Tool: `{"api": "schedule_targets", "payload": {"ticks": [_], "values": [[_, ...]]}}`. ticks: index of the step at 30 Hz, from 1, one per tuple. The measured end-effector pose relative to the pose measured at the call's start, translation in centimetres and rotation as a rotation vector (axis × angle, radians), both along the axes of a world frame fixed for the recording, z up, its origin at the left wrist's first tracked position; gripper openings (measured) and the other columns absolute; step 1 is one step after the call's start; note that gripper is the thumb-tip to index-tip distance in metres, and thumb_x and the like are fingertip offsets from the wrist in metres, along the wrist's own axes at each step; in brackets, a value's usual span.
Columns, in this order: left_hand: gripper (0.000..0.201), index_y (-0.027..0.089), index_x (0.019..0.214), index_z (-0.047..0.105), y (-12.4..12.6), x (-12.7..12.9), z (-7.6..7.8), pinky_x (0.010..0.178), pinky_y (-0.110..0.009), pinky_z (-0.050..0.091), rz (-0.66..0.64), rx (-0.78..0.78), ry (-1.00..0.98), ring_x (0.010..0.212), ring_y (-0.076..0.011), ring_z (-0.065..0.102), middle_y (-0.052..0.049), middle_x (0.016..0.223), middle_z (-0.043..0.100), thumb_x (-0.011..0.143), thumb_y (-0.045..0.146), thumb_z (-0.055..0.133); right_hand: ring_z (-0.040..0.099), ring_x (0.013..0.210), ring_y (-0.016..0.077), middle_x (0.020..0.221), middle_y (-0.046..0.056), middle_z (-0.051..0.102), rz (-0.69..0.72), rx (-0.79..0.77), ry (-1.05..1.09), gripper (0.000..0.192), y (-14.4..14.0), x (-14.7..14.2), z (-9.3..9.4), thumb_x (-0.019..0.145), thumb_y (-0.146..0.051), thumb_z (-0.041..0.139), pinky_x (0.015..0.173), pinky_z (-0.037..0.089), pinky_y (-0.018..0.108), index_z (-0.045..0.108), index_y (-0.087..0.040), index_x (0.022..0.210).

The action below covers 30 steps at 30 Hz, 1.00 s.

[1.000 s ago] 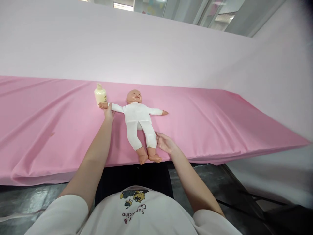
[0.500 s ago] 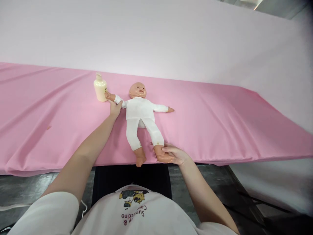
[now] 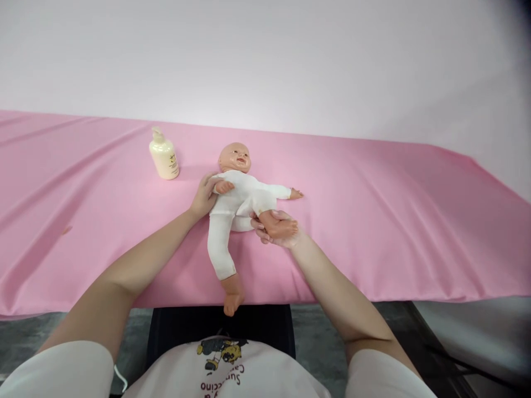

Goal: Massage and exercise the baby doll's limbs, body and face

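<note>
A baby doll [image 3: 244, 190] with a white cloth body lies face up on the pink cloth, its head away from me. My left hand [image 3: 204, 194] is closed around the doll's arm on the left, which is folded in over the chest. Under the doll's raised leg on the right, my right hand [image 3: 279, 229] grips the lower leg near the ankle, fingers wrapped round from below. That leg is bent up toward the belly. The doll's other leg stretches toward me, its foot [image 3: 233, 301] at the table's front edge.
A cream pump bottle [image 3: 164, 157] stands to the left of the doll. The pink cloth [image 3: 373, 232] covers the table and has folds at both sides. Behind it rises a white wall [image 3: 265, 66]. A dark seat [image 3: 224, 320] is below the front edge.
My left hand has brought the doll's arm from stretched out beside the bottle in across the chest. My right hand has lifted the other side's leg, bending it up toward the belly.
</note>
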State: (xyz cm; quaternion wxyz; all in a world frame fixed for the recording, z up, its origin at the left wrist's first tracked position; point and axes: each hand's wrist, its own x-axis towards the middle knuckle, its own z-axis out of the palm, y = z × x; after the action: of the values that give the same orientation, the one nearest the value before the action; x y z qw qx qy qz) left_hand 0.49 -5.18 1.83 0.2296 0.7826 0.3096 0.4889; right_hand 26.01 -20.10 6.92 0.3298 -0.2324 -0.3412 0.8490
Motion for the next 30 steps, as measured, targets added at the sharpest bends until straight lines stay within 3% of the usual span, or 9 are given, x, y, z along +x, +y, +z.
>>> {"api": "schedule_targets", "payload": {"ticks": [3, 6, 9, 12, 15, 20, 25, 30], "values": [[0.032, 0.025, 0.124, 0.07, 0.0, -0.1, -0.1, 0.127, -0.054, 0.033, -0.034, 0.068, 0.136, 0.148, -0.0299, 0.044, -0.012, 0.149, 0.056, 0.096, 0.026, 0.053, 0.055, 0.061, 0.009, 0.079, -0.002, 0.054, -0.003, -0.086, -0.027, 0.039, 1.0, -0.7, -1.7, 0.081, -0.048, 0.069, 0.048, 0.046, 0.019, 0.053, -0.017, 0.098], [0.034, 0.027, 0.124, 0.072, 0.1, -0.1, -0.2, 0.128, -0.056, 0.03, -0.05, 0.112, 0.218, 0.152, -0.0301, 0.04, -0.009, 0.149, 0.059, 0.097, 0.025, 0.051, 0.058, 0.062, 0.0092, 0.08, 0.0, 0.059, -0.016, -0.12, -0.058, 0.039, 0.9, -1.2, -3.3, 0.082, -0.047, 0.071, 0.042, 0.036, 0.015, 0.051, -0.017, 0.096], [0.033, 0.027, 0.125, 0.071, 0.2, -0.1, -0.2, 0.129, -0.055, 0.03, -0.046, 0.118, 0.22, 0.15, -0.0291, 0.043, -0.009, 0.145, 0.062, 0.099, 0.029, 0.05, 0.059, 0.058, 0.0093, 0.077, -0.001, 0.062, 0.017, -0.076, -0.02, 0.043, 0.1, -1.6, -4.0, 0.081, -0.049, 0.074, 0.043, 0.039, 0.016, 0.05, -0.019, 0.098], [0.035, 0.026, 0.129, 0.066, 0.1, 0.0, -0.1, 0.127, -0.053, 0.034, -0.028, 0.107, 0.141, 0.143, -0.0284, 0.051, -0.012, 0.142, 0.063, 0.101, 0.04, 0.052, 0.066, 0.063, 0.0122, 0.077, 0.0, 0.065, 0.118, -0.02, 0.093, 0.047, -0.8, -1.6, -4.1, 0.082, -0.051, 0.077, 0.049, 0.049, 0.018, 0.05, -0.018, 0.101], [0.047, 0.022, 0.134, 0.058, 0.4, -0.1, -0.3, 0.122, -0.053, 0.041, 0.023, 0.03, 0.013, 0.135, -0.0287, 0.058, -0.015, 0.138, 0.064, 0.101, 0.055, 0.052, 0.075, 0.078, 0.0184, 0.085, 0.005, 0.071, 0.341, 0.0, 0.214, 0.051, -1.6, -1.6, -4.2, 0.082, -0.047, 0.08, 0.056, 0.059, 0.022, 0.051, -0.015, 0.108], [0.062, 0.022, 0.132, 0.052, 2.1, -0.8, -2.0, 0.116, -0.047, 0.047, 0.152, -0.137, -0.237, 0.129, -0.0274, 0.061, -0.015, 0.133, 0.063, 0.093, 0.07, 0.057, 0.076, 0.098, 0.0204, 0.102, 0.009, 0.073, 0.671, 0.021, 0.249, 0.054, -2.1, -1.7, -4.2, 0.076, -0.022, 0.088, 0.079, 0.066, 0.032, 0.054, -0.014, 0.117], [0.063, 0.026, 0.131, 0.049, 3.7, -1.4, -3.6, 0.115, -0.045, 0.049, 0.172, -0.283, -0.453, 0.123, -0.0231, 0.064, -0.01, 0.126, 0.064, 0.088, 0.068, 0.067, 0.075, 0.107, 0.0195, 0.111, 0.012, 0.073, 0.752, 0.105, 0.23, 0.049, -2.0, -1.7, -4.3, 0.083, -0.017, 0.081, 0.091, 0.063, 0.031, 0.056, -0.013, 0.125], [0.077, 0.029, 0.138, 0.046, 3.9, -1.4, -3.9, 0.114, -0.044, 0.051, 0.136, -0.347, -0.507, 0.122, -0.0234, 0.066, -0.009, 0.126, 0.065, 0.077, 0.06, 0.083, 0.075, 0.11, 0.0194, 0.117, 0.013, 0.072, 0.854, 0.183, 0.197, 0.046, -1.7, -1.6, -4.8, 0.085, -0.017, 0.078, 0.096, 0.061, 0.031, 0.055, -0.014, 0.125]]}}
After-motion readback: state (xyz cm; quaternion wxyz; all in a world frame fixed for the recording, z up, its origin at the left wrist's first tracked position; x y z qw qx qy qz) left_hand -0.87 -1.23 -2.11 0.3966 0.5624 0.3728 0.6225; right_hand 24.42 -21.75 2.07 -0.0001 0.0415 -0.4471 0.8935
